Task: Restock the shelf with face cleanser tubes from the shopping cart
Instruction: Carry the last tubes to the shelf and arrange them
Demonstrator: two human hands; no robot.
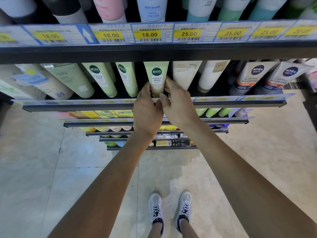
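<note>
The shelf [68, 107] carries a row of tubes standing cap-down, long axes upright and leaning back; the pale green cleanser tube [157, 78] stands straight ahead of both hands, between a matching green tube [127, 79] and a white tube [184, 74], both close beside it; the left hand [147, 109] and right hand [178, 103], equally near, pinch its lower end from either side.

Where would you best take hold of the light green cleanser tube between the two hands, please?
Grip the light green cleanser tube low on its round body near the cap end, coming from the aisle side with fingers on both flanks, as the left hand and right hand do now. Neighbouring tubes crowd its wide, flat upper end, and the shelf above blocks reaching it from over the top.
</note>
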